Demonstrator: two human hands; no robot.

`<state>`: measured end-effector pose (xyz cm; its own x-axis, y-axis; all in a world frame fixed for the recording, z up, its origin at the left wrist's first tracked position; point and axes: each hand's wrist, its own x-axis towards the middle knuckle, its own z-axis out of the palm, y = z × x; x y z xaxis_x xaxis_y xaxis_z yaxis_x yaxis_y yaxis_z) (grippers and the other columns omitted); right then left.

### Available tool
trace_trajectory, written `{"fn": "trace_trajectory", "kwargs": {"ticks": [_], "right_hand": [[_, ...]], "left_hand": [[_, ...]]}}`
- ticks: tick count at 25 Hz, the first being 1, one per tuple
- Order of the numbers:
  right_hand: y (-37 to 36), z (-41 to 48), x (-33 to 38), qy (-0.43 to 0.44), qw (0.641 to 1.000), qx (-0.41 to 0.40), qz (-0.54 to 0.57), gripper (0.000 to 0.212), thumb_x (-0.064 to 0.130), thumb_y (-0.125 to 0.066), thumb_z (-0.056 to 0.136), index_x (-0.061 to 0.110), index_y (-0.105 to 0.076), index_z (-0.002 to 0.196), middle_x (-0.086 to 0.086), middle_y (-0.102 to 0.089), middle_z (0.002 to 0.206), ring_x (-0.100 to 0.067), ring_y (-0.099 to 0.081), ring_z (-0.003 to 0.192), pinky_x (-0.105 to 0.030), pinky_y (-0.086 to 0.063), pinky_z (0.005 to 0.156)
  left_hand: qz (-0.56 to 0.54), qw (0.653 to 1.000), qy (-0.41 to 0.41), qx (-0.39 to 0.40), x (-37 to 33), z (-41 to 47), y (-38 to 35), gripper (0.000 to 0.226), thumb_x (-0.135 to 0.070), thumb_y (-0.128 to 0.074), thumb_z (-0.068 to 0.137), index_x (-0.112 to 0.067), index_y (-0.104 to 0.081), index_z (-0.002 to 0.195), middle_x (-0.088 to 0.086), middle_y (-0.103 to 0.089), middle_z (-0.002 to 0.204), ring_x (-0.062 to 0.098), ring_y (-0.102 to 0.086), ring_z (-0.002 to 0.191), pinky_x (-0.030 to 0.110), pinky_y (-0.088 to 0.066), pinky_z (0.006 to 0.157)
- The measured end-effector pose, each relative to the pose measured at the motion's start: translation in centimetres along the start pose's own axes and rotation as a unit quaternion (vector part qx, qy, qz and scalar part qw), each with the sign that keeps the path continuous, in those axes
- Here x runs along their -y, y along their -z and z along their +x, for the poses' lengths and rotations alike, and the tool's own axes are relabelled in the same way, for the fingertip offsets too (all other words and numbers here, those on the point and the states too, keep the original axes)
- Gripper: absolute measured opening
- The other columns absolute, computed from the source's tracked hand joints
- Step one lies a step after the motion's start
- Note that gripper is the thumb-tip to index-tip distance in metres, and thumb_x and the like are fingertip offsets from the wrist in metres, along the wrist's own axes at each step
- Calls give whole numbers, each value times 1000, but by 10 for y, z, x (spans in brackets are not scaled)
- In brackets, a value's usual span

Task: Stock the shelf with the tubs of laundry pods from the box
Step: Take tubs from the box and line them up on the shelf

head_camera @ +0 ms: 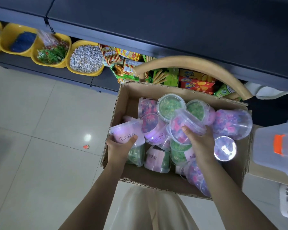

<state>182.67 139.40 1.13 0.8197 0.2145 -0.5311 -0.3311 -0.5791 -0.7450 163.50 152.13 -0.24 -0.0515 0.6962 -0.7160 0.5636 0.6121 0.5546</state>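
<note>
Both arms in, reaching forward and down. Your left forearm [96, 188] angles up toward left edge of box [123, 98]. Your left hand [118, 147] grips pink-labelled tub [126, 130] from below, thumb curled across label. Your right forearm [231, 188] runs in from lower right. Your right hand [200, 141] over middle of box, back of hand up, thumb pressed on side of clear-lidded tub [181, 120], fingers wrapped behind it, hidden. Hands well apart.

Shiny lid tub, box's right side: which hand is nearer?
Right. The right hand, gripping another tub, is beside the shiny tub; the left hand holds a labelled tub across the box.
</note>
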Motion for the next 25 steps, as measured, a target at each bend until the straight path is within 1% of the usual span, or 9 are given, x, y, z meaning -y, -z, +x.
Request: {"fn": "trace_trajectory", "kwargs": {"ticks": [3, 5, 9, 11, 13, 15, 18, 22, 25], "right_hand": [[5, -13, 16, 14, 1000, 9, 6, 82, 38, -78, 71, 14, -38, 139, -1, -51, 131, -20, -50, 121, -28, -42, 90], [11, -25, 30, 26, 999, 13, 21, 85, 41, -79, 69, 15, -38, 139, -1, -52, 130, -20, -51, 119, -32, -46, 90], [27, -55, 73, 71, 994, 34, 74, 76, 29, -81, 69, 14, -43, 134, 3, -54, 122, -15, -52, 113, -28, -43, 86], [39, -70, 99, 107, 990, 47, 80, 70, 24, -83, 66, 14, -50, 126, 1, -58, 121, -18, -56, 113, -24, -43, 84], [52, -87, 125, 155, 983, 68, 68, 74, 23, -87, 60, 14, -52, 124, 0, -61, 120, -18, -58, 111, -23, -47, 83], [68, -109, 152, 210, 972, 84, 65, 79, 27, -90, 52, 17, -53, 122, 3, -62, 119, -17, -59, 111, -27, -48, 89], [92, -154, 184, 275, 956, 75, 65, 83, 18, -87, 62, 16, -45, 133, 6, -55, 123, -14, -53, 114, -25, -43, 91], [118, -211, 213, 349, 933, 59, 67, 84, 20, -83, 67, 20, -39, 138, 7, -50, 123, -11, -49, 108, -25, -41, 87], [127, -247, 228, 382, 918, 49, 97, 86, 16, -84, 65, 17, -40, 139, 4, -51, 130, -14, -50, 113, -30, -44, 96]], "left_hand": [[-8, 998, -49, 33, -21, -13, 16, 108, -46, -83, 56, -16, -25, 143, 2, -47, 137, 23, -49, 125, 39, -42, 104], [-6, 994, -91, 61, -37, -23, 28, 104, -41, -81, 64, -21, -20, 145, 3, -47, 137, 21, -51, 120, 33, -42, 100], [-22, 978, -178, 102, -87, -55, 59, 111, -60, -74, 42, -27, -34, 139, 5, -58, 123, 19, -60, 105, 39, -51, 93], [-53, 966, -214, 134, -108, -73, 73, 99, -49, -80, 52, -22, -38, 137, 4, -60, 114, 10, -63, 92, 27, -54, 80], [-67, 952, -256, 156, -125, -95, 86, 76, -27, -81, 68, -16, -41, 133, 4, -62, 108, 0, -64, 78, 12, -51, 62], [-86, 936, -296, 167, -139, -120, 98, 67, -16, -76, 76, -16, -41, 133, 2, -63, 109, -1, -65, 80, 6, -48, 60], [-127, 917, -346, 155, -146, -162, 122, 85, -24, -80, 71, -19, -31, 141, 3, -60, 121, 14, -60, 105, 18, -46, 80], [-158, 891, -408, 123, -147, -216, 160, 80, -21, -77, 75, -21, -32, 140, 4, -59, 121, 13, -60, 98, 16, -44, 69], [-177, 876, -436, 111, -145, -242, 192, 91, -31, -80, 69, -20, -29, 143, 4, -61, 115, 9, -61, 92, 23, -46, 73]]}}
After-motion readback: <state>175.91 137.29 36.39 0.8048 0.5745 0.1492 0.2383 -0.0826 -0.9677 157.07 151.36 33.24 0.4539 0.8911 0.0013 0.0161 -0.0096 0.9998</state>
